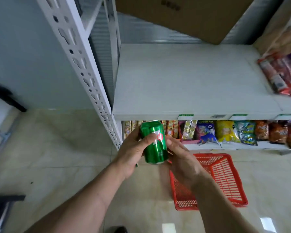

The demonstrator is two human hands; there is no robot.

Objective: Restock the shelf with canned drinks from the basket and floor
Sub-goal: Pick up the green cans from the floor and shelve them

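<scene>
Here the left hand (pixel 133 148) wraps the green can (pixel 154 142), held just below the near shelf (pixel 183 81) edge; the right hand (pixel 183 158) steadies it with relaxed fingers. Rigid, smooth, likely slippery: grip mid-body.

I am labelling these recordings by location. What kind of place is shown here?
Probably a small shop or its stockroom. White metal shelving carries price tags along its edge, snack bags fill the lower shelf, and a red shopping basket sits on the tiled floor.
</scene>
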